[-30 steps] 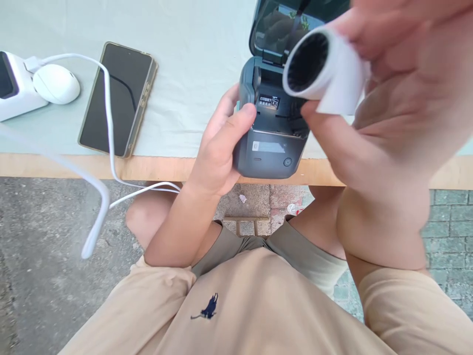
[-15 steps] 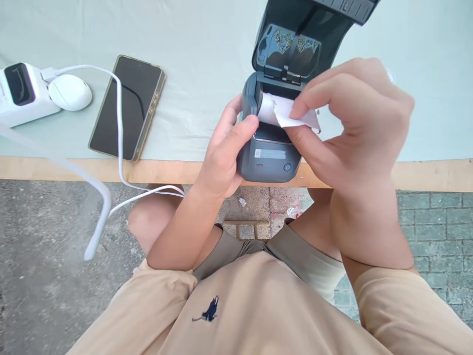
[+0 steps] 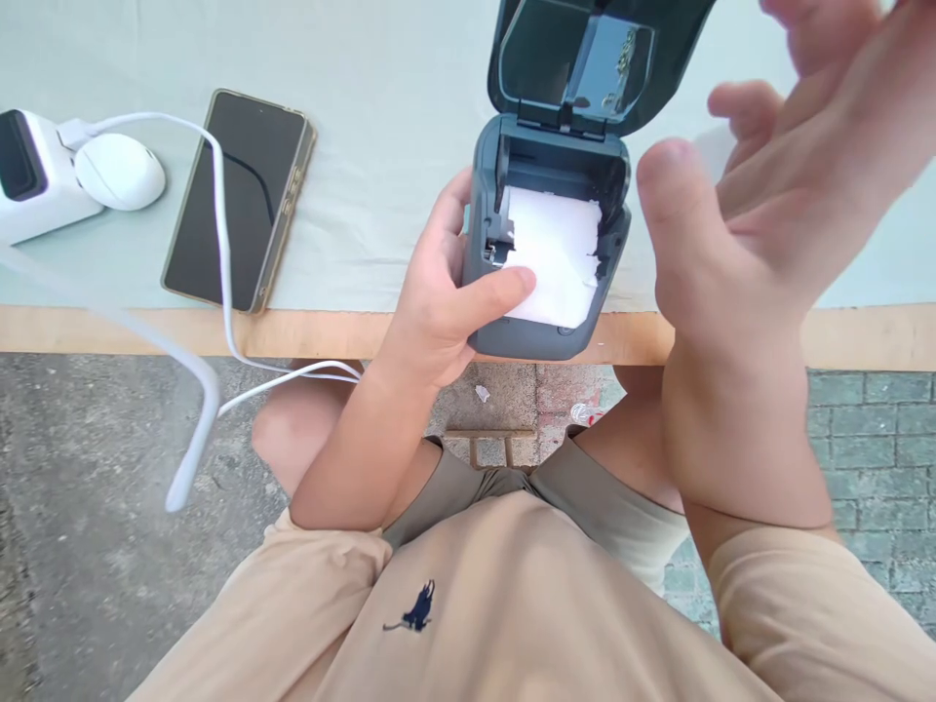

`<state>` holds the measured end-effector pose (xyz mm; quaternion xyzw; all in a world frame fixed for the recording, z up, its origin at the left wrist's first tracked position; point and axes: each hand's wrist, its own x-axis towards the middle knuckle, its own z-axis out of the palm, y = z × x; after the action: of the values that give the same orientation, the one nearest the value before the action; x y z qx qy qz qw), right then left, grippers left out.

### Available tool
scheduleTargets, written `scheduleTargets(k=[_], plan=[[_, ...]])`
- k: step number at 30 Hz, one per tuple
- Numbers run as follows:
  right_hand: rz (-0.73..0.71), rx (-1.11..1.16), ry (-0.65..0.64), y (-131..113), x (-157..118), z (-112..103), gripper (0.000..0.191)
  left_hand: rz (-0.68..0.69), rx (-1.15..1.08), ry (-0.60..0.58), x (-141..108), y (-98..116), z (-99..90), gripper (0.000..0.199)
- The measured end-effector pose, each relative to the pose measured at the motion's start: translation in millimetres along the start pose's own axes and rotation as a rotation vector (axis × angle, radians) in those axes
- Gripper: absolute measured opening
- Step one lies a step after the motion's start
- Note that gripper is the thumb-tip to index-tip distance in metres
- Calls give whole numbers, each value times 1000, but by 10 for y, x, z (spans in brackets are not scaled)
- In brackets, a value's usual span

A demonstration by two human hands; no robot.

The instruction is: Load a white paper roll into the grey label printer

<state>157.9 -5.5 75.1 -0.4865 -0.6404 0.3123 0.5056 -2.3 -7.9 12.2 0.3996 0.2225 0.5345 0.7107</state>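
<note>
Gripping the dark printer (image 3: 526,342) at upper centre of the frame, the left hand (image 3: 437,304) presses its thumb onto the white paper (image 3: 556,249) inside. The right hand (image 3: 779,210), which pinches the paper's loose end half a second ago, is now apart at upper right, fingers loosely spread. The paper now covers the front's pale label strip. A dark blue emblem (image 3: 416,608) marks the shirt (image 3: 526,604) at lower centre.

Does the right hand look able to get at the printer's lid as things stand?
Probably yes: the right hand shows nothing held and hovers right of the raised lid, with nothing visible between them. The left hand grips the printer below the lid.
</note>
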Motion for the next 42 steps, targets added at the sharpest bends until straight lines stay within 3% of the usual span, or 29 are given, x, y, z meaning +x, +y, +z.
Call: scheduleTargets(k=[2, 6, 8, 16, 23, 26, 29, 33, 37, 42], plan=[[-33, -108, -44, 34, 34, 3, 46, 34, 30, -21, 10, -33, -25, 54], [-224, -87, 1, 101, 80, -8, 26, 48, 75, 3, 30, -90, -72, 55], [-276, -145, -81, 120, 89, -47, 19, 62, 62, -21, 36, -102, -92, 57], [-342, -157, -288, 218, 89, -243, 25, 19, 46, 27, 20, -65, -47, 60], [-375, -150, -322, 306, 76, -275, 27, 21, 86, 16, 15, -58, -36, 60], [-340, -169, -299, 268, 54, -236, 25, -4, 115, 23, 9, -30, -16, 63], [-188, -127, -272, 187, 24, -146, 34, -34, 70, 47, 13, 3, 6, 62], [-35, 67, -411, 101, -19, -24, 45, -69, -39, 19, 3, 82, 54, 44], [-3, 133, -412, 80, -62, 6, 41, -114, 12, 32, -34, 165, 109, 30], [-48, 85, -411, 121, -92, -14, 43, -47, 27, -28, 24, 93, 38, 34]])
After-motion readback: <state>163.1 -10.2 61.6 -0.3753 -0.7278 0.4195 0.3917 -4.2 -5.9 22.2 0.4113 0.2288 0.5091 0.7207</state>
